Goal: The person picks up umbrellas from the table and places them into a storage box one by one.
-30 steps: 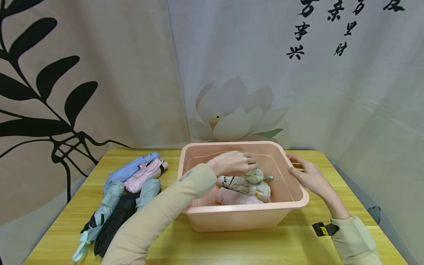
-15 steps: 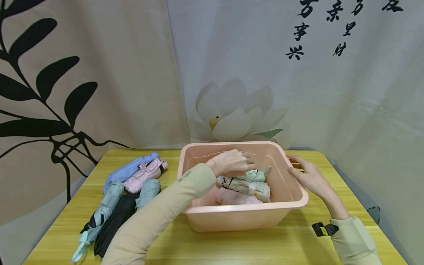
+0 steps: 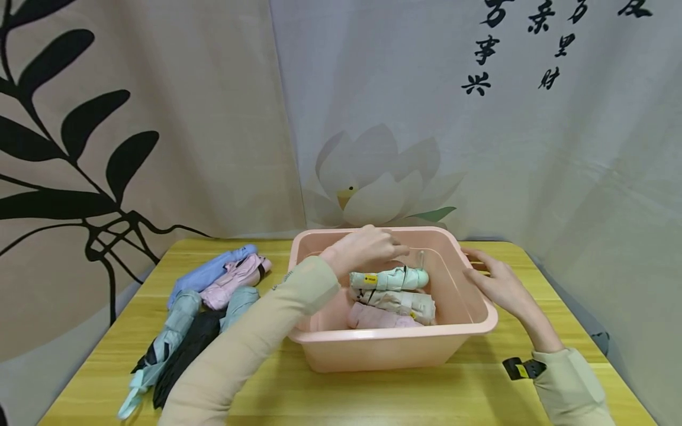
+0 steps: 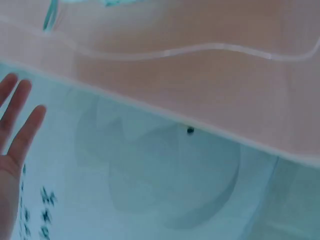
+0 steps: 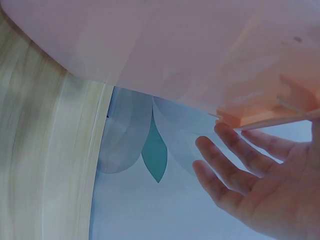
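Inside the pink plastic basin (image 3: 373, 349), a folded mint umbrella (image 3: 391, 278) lies crosswise at the back, its loop (image 4: 50, 17) showing in the left wrist view. In front of it are a folded white umbrella (image 3: 399, 300) and a folded pink umbrella (image 3: 379, 317). My left hand (image 3: 364, 251) hovers over the basin just behind the mint umbrella, holding nothing; the left wrist view shows its fingers (image 4: 19, 107) stretched out and spread. At the basin's right rim rests my right hand (image 3: 495, 281), its fingers (image 5: 225, 172) loosely extended along the outside.
Left of the basin several more folded umbrellas are piled on the wooden table (image 3: 405, 396): blue (image 3: 205, 272), pink (image 3: 234, 283), teal (image 3: 173, 331) and black (image 3: 186, 355). Another teal one (image 3: 240, 303) is partly hidden by my left sleeve. A printed curtain (image 3: 399, 118) hangs behind.
The mint umbrella has swung from slanting across the white one to lying straight behind it. My left hand has let go of it and lifted back slightly. The right hand has stayed put.
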Available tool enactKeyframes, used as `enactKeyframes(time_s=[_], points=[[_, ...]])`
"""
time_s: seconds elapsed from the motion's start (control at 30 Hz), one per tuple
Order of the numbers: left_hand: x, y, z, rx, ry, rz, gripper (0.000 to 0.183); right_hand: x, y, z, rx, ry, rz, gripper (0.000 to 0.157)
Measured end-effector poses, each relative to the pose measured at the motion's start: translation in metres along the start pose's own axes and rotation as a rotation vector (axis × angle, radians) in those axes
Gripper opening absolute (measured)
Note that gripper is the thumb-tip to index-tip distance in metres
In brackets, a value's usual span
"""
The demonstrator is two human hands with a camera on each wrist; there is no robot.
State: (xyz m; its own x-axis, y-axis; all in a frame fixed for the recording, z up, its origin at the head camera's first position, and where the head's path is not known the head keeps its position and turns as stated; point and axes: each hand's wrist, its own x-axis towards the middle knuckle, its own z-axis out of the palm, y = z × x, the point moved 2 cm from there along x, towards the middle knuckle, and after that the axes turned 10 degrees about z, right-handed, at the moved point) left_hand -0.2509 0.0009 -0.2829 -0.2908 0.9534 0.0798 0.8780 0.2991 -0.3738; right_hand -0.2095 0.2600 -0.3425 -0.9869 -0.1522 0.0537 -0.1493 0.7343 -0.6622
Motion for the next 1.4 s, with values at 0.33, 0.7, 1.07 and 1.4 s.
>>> enactKeyframes(time_s=[0.33, 0.7, 1.07, 1.4], points=[[-0.032, -0.024, -0.021, -0.100, 0.131, -0.161, 0.021, 0.001, 0.002, 0.000, -0.012, 0.003, 0.016, 0.050], [-0.106, -0.039, -0.003, -0.079, 0.280, -0.505, 0.027, 0.001, 0.003, 0.001, -0.008, 0.005, 0.014, 0.051], [-0.178, -0.011, 0.044, -0.074, 0.274, -0.777, 0.035, 0.000, 0.001, 0.004, -0.022, 0.022, -0.003, 0.050], [-0.216, 0.042, 0.081, -0.062, 0.082, -0.955, 0.049, -0.001, 0.001, 0.002, -0.020, 0.015, 0.013, 0.050]])
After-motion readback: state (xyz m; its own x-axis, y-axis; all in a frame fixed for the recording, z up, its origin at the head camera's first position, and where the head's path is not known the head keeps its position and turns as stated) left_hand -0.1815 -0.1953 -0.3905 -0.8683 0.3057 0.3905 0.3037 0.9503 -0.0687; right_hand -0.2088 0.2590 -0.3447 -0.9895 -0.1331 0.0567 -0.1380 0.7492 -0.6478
